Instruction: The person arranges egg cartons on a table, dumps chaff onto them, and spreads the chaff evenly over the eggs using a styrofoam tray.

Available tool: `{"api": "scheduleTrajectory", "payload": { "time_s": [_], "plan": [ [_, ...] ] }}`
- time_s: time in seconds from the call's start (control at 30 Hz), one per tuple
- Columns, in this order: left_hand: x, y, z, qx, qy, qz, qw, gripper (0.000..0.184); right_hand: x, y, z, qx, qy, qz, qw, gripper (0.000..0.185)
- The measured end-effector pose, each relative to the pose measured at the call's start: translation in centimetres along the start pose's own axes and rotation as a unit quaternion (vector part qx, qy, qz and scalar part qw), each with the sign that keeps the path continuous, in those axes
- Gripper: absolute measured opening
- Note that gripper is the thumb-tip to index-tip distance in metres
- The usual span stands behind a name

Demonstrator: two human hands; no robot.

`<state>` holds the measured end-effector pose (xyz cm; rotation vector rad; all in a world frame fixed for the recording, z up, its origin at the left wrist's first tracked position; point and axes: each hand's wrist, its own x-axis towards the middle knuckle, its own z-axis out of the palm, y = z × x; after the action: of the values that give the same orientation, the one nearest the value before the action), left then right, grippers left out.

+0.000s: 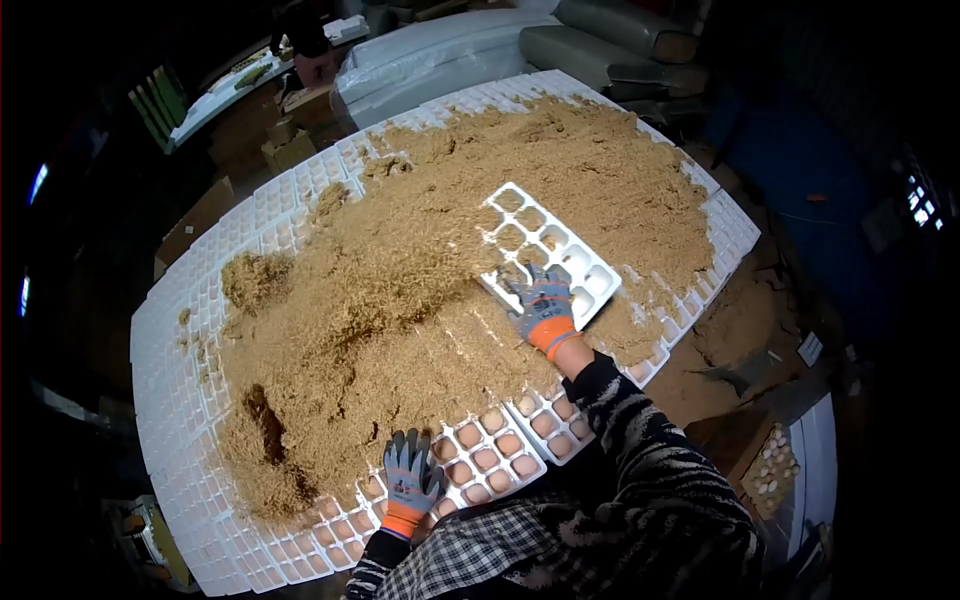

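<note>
My right hand (pixel 545 305), in a grey glove with an orange cuff, grips the near edge of a white foam tray (pixel 596 284) with square pockets. The tray is tilted over a wide heap of loose golden-brown husk-like material (pixel 350 290), and some of that material lies in its pockets. A blurred spray of it shows left of the tray. My left hand (pixel 410 475), gloved alike, lies with fingers stretched out at the near edge, beside a white egg tray (pixel 536 480) filled with brown eggs (pixel 485 458).
More egg trays (pixel 175 350) cover the large table, many under the brown material. Long wrapped bundles (pixel 440 65) lie beyond the far edge. At the lower right stands a box of eggs (pixel 772 465). Another person (pixel 310 55) is at the far upper left.
</note>
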<state>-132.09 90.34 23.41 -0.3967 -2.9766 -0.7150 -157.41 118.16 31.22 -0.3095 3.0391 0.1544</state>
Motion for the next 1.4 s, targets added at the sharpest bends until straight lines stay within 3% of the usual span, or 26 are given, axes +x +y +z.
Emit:
{"api": "scheduleTrajectory", "payload": {
  "time_s": [0.03, 0.13, 0.17, 0.2, 0.27, 0.3, 0.37, 0.47, 0.57, 0.7, 0.77, 0.83, 0.97, 1.07, 1.1, 1.13, 1.17, 1.2, 1.23, 1.27, 1.3, 1.37, 1.4],
  "plan": [
    [2.4, 1.0, 0.1, -0.001, -0.014, 0.014, 1.000, 0.072, 0.1, 5.7, 4.0, -0.019, 0.073, 0.058, 0.995, 0.065],
    [9.8, 2.3, 2.4, -0.007, -0.046, 0.065, 0.997, 0.072, -2.3, 20.2, 6.5, 0.019, -0.009, 0.321, 0.947, 0.073],
    [12.3, 2.7, 3.2, -0.003, -0.055, 0.084, 0.995, 0.071, -3.4, 23.8, 8.2, 0.002, 0.085, 0.388, 0.918, 0.074],
    [14.7, 3.0, 4.1, 0.003, -0.053, 0.096, 0.994, 0.070, -3.5, 27.0, 8.7, 0.010, 0.083, 0.423, 0.902, 0.078],
    [18.3, 2.7, 6.5, 0.010, -0.042, 0.110, 0.993, 0.072, -1.7, 35.0, 12.1, 0.049, -0.063, 0.507, 0.858, 0.085],
    [20.0, 3.3, 6.6, 0.033, -0.063, 0.103, 0.992, 0.071, -1.5, 34.8, 10.7, 0.103, 0.043, 0.531, 0.840, 0.087],
    [21.6, 3.3, 7.9, 0.076, -0.097, 0.090, 0.988, 0.071, 2.8, 36.6, 10.6, 0.116, 0.029, 0.540, 0.833, 0.085],
    [22.6, 3.8, 7.8, 0.076, -0.117, 0.086, 0.986, 0.070, 11.8, 38.7, 13.5, 0.043, 0.103, 0.465, 0.878, 0.085],
    [23.0, 3.7, 8.0, 0.082, -0.127, 0.075, 0.986, 0.070, 20.5, 35.8, 10.9, 0.025, 0.142, 0.394, 0.908, 0.086],
    [23.5, 3.5, 7.8, 0.084, -0.148, 0.079, 0.982, 0.071, 32.2, 31.7, 13.3, -0.077, 0.050, 0.287, 0.954, 0.082],
    [23.5, 3.2, 7.9, 0.075, -0.151, 0.069, 0.983, 0.071, 35.7, 29.2, 14.8, 0.033, 0.052, 0.267, 0.962, 0.067],
    [23.2, 3.1, 8.2, 0.070, -0.147, 0.075, 0.984, 0.072, 36.4, 23.7, 13.8, 0.051, 0.093, 0.201, 0.974, 0.062],
    [23.3, 3.5, 8.1, 0.098, -0.143, 0.077, 0.982, 0.072, 34.0, 9.3, 10.6, -0.069, 0.003, 0.021, 0.997, 0.047],
    [23.1, 3.4, 8.3, 0.077, -0.128, 0.084, 0.985, 0.070, 30.0, -2.0, 9.7, -0.185, -0.046, -0.152, 0.970, 0.040],
    [23.0, 3.5, 8.2, 0.071, -0.128, 0.075, 0.986, 0.069, 26.5, -4.9, 6.4, -0.105, -0.072, -0.187, 0.974, 0.036],
    [23.0, 3.8, 7.9, 0.098, -0.122, 0.084, 0.984, 0.069, 24.2, -7.1, 4.5, -0.194, -0.058, -0.266, 0.942, 0.039],
    [23.3, 4.5, 7.1, 0.099, -0.124, 0.096, 0.983, 0.069, 25.0, -10.8, 7.2, -0.106, -0.105, -0.282, 0.948, 0.043],
    [23.7, 5.3, 6.0, 0.044, -0.224, 0.003, 0.974, 0.068, 25.3, -11.7, 11.3, -0.007, -0.066, -0.341, 0.938, 0.045],
    [24.0, 5.7, 5.6, -0.012, -0.322, -0.091, 0.942, 0.067, 25.4, -11.6, 13.9, 0.091, -0.025, -0.394, 0.914, 0.047],
    [23.7, 5.6, 5.9, -0.035, -0.306, -0.095, 0.947, 0.065, 19.5, -5.1, 0.3, -0.017, -0.095, -0.342, 0.935, 0.049],
    [23.1, 4.9, 7.0, -0.036, -0.311, -0.086, 0.946, 0.065, 20.2, -2.8, 3.0, -0.051, -0.017, -0.286, 0.957, 0.051],
    [21.9, 3.2, 9.5, -0.169, -0.157, -0.015, 0.973, 0.066, 19.5, 7.7, 3.4, -0.004, 0.077, -0.153, 0.985, 0.058],
    [21.8, 3.0, 9.8, -0.172, -0.152, -0.011, 0.973, 0.068, 19.3, 14.0, 6.4, 0.058, 0.192, -0.101, 0.975, 0.060]
  ]
}}
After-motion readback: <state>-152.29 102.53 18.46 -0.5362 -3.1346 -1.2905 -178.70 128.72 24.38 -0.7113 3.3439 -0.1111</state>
